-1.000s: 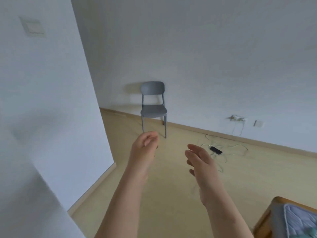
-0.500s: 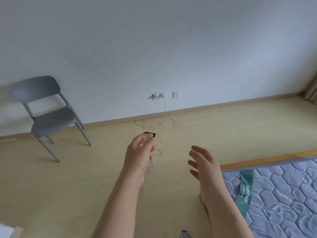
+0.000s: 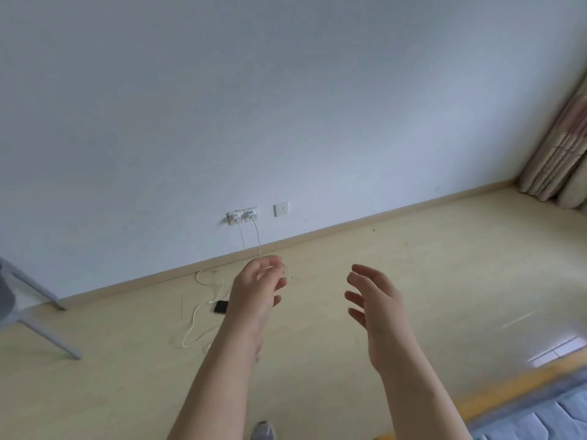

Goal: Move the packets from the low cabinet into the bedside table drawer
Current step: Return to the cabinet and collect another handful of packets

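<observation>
Two, left hand [image 3: 257, 290] and right hand [image 3: 374, 300] — raised mid-air, fingers [image 3: 357, 296] loose.

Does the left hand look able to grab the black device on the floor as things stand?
Probably not yet: the left hand hangs open in the air, while the black device lies on the floor near the wall. Nothing blocks it; stepping closer and bending seems needed.

The grey chair [image 3: 5, 296] is cut off by the left edge, showing only 2 legs. The curtain [image 3: 563, 154] is blurred. The left hand [image 3: 257, 290] partly hides the black device [image 3: 221, 307].
</observation>
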Motion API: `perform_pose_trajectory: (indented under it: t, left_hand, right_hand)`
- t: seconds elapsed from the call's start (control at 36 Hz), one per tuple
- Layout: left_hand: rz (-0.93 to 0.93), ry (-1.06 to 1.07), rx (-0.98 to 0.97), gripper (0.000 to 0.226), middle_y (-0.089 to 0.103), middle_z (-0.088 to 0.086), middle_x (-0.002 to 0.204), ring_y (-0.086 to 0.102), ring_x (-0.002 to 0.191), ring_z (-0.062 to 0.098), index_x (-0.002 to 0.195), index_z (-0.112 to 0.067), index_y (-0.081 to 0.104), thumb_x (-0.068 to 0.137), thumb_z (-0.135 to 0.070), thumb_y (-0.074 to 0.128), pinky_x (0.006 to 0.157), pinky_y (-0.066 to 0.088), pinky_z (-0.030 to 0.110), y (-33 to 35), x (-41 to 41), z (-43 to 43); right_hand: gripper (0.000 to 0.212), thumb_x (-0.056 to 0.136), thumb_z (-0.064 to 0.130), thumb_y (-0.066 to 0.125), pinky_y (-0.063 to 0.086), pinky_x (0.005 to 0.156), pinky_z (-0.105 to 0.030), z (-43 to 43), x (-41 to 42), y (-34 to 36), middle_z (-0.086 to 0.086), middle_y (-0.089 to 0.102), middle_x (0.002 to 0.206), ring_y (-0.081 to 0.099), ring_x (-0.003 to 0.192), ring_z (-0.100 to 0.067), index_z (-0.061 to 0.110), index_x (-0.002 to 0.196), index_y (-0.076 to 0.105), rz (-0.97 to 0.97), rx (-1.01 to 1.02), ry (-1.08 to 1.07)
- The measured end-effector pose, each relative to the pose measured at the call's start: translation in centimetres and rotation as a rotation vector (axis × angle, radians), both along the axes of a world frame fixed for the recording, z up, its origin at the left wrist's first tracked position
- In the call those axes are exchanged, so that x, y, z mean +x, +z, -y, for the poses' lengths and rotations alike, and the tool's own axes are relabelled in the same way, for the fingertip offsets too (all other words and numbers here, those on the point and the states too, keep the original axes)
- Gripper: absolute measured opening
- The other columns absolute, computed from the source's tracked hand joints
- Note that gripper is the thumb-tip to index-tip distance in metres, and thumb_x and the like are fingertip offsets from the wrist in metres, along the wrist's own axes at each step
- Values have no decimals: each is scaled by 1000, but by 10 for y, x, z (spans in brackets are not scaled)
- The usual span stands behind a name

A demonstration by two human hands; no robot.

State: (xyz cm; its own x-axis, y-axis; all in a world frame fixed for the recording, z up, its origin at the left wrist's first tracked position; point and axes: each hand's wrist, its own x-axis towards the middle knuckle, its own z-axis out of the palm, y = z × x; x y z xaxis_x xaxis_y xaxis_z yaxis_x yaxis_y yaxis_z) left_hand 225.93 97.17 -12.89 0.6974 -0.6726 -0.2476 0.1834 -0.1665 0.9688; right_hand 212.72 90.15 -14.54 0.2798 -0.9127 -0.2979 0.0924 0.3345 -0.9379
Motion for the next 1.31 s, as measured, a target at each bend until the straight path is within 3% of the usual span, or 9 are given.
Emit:
perform_pose_trajectory:
  t: [0.17,0.44,0.5,0.67,0.94,1.31]
  left_hand:
    - [69,-91,-48,13,64,3,111,64,99,17,88,-26,63,93,-18,54,91,49,39,5,68,129]
    - [54,-341,-46,12,65,-1,102,64,94,15,90,-24,62,93,-17,53,83,48,34,16,106,367]
    - [32,-411,-26,11,65,-1,101,64,92,15,91,-24,62,93,-18,53,79,48,32,9,95,413]
    - [2,-585,-11,10,64,-1,100,63,94,16,94,-21,62,93,-17,53,88,48,37,-5,33,550]
    - [-15,-788,-56,11,63,-3,98,63,91,14,96,-22,60,95,-17,51,85,49,33,9,-100,782]
    - [-3,-945,-61,13,63,-1,100,61,93,17,93,-25,60,95,-17,50,78,48,31,-10,-225,1055]
  right_hand:
    - [17,92,17,54,46,84,-30,120,65,0,6,60,101,58,96,-15,24,107,57,4,-64,-48]
    - [16,92,18,54,46,81,-29,313,89,12,5,62,105,60,95,-14,27,104,60,67,-39,-293]
    - [15,92,18,54,46,78,-29,346,72,4,4,62,105,61,93,-15,28,100,60,77,-6,-390]
    - [13,93,16,52,44,76,-32,463,4,-18,0,63,104,61,89,-18,24,97,61,88,69,-599]
    - [12,93,16,51,44,79,-31,674,-121,17,0,63,101,60,89,-17,24,93,60,97,-28,-752]
    - [12,93,16,51,45,78,-31,912,-241,-9,0,63,100,60,89,-18,22,93,61,44,16,-883]
